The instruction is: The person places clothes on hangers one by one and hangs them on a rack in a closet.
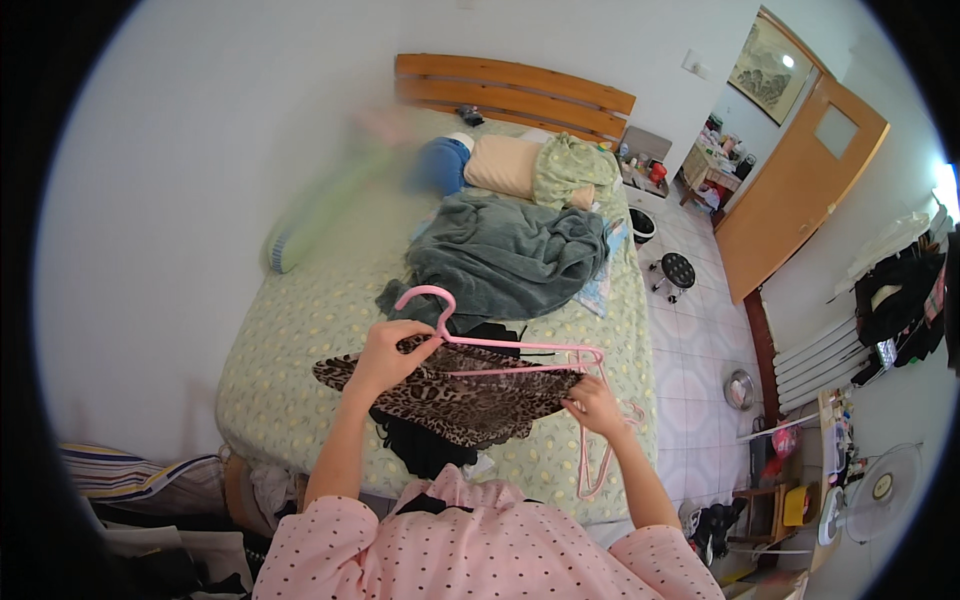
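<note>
A pink plastic clothes hanger (439, 300) is in my left hand (394, 356), pinched near the base of its hook. Part of the hanger lies inside a sheer leopard-print garment (469, 401), while its right end shows bare above the fabric. The same left hand also has hold of the garment's upper left side. At the right edge of the print fabric, the fingers of my right hand (598, 409) grip the cloth. Beneath, a black garment (427, 448) lies on the bed, partly covered from view. More pink hangers (592, 484) rest by my right forearm.
The bed (262, 375) has a yellow-patterned sheet. A grey-green blanket (502, 255) lies crumpled in the middle, with pillows (502, 165) beyond. Striped fabric (142, 472) is at lower left. A round black stool (677, 270) and metal basin (739, 390) stand on the tiled floor.
</note>
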Tool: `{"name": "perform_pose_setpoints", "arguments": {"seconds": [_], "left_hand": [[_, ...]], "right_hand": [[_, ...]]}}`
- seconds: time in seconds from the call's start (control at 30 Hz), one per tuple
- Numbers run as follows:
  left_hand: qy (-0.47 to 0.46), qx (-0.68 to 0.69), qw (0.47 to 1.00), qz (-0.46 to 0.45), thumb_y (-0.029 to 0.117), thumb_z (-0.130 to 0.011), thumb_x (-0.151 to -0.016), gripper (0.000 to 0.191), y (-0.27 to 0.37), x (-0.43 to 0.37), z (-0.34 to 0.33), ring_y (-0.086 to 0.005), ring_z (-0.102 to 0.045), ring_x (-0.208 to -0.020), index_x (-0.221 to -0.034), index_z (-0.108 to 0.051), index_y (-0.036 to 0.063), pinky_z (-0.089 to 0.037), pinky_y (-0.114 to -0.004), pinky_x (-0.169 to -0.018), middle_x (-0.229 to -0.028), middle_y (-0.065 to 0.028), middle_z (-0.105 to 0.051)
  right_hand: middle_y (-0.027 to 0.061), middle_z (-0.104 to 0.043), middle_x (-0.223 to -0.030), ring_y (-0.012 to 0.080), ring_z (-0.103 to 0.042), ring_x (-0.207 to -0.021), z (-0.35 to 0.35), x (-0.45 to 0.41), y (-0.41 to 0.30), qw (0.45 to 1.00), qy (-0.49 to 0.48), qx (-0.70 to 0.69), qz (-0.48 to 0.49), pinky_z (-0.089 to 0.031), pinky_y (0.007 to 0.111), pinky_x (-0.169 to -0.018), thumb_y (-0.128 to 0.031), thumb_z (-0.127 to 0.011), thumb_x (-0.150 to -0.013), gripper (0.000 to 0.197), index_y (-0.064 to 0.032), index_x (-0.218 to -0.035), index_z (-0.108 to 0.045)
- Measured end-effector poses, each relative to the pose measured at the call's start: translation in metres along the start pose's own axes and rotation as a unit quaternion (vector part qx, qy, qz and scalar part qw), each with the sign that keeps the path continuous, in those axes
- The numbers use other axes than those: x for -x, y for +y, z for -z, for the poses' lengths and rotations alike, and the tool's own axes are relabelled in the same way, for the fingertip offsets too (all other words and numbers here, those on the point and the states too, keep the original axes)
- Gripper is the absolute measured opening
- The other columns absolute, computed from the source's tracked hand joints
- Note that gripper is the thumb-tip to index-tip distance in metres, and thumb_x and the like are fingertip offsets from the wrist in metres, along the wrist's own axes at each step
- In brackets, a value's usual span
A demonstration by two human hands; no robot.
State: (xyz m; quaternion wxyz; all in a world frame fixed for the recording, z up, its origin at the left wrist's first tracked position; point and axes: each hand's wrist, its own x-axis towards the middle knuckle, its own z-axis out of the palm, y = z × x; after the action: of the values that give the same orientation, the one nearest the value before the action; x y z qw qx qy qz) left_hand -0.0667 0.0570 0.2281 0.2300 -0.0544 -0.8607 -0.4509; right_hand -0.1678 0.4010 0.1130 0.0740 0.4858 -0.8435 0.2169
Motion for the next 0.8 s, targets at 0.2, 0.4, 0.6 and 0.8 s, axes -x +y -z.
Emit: {"name": "perform_pose_setpoints", "arguments": {"seconds": [0.2,0.4,0.6,0.8], "left_hand": [[0.013,-0.012,0.999,-0.044,0.013,-0.068,-0.072,0.015,-0.025,0.015,-0.003,-0.0238,-0.059,-0.062,-0.077,-0.065,-0.001,-0.045,-0.031,-0.056,-0.069,-0.0114,-0.063],[-0.026,-0.022,0.996,-0.08,0.016,-0.07,-0.07,0.016,-0.012,0.016,-0.018,-0.0247,-0.061,-0.064,-0.077,-0.066,0.0028,-0.047,-0.03,-0.057,-0.07,-0.0101,-0.064],[-0.024,0.033,0.991,-0.125,0.009,-0.07,-0.068,0.013,0.019,0.012,-0.024,-0.0214,-0.059,-0.059,-0.079,-0.064,0.0035,-0.045,-0.028,-0.055,-0.07,-0.0076,-0.063],[-0.051,0.056,0.994,-0.078,0.008,-0.067,-0.067,0.015,0.012,0.02,-0.004,-0.0235,-0.061,-0.069,-0.08,-0.063,0.0022,-0.047,-0.03,-0.064,-0.077,-0.0091,-0.064]], "right_hand": [[0.0078,-0.047,-0.063,0.0262,-0.05,-0.067,0.071,-0.004,-0.02,0.993,0.102,0.054,0.001,-0.041,0.035,-0.061,-0.004,-0.064,-0.065,0.016,-0.0038,-0.064,-0.047],[0.01,-0.049,-0.07,0.0271,-0.051,-0.07,0.095,-0.037,-0.059,0.984,0.16,0.047,0.058,-0.043,0.034,-0.058,0.002,-0.062,-0.058,0.017,-0.0023,-0.067,-0.047],[0.012,-0.054,-0.091,0.0277,-0.054,-0.082,0.071,-0.077,-0.109,0.991,0.096,-0.033,0.091,-0.045,0.035,-0.067,-0.005,-0.061,-0.066,0.015,-0.0011,-0.074,-0.05],[0.0108,-0.051,-0.063,0.0301,-0.049,-0.06,0.049,-0.072,-0.113,0.985,0.051,-0.166,0.019,-0.039,0.037,-0.057,-0.008,-0.061,-0.066,0.014,-0.0025,-0.075,-0.051]]}}
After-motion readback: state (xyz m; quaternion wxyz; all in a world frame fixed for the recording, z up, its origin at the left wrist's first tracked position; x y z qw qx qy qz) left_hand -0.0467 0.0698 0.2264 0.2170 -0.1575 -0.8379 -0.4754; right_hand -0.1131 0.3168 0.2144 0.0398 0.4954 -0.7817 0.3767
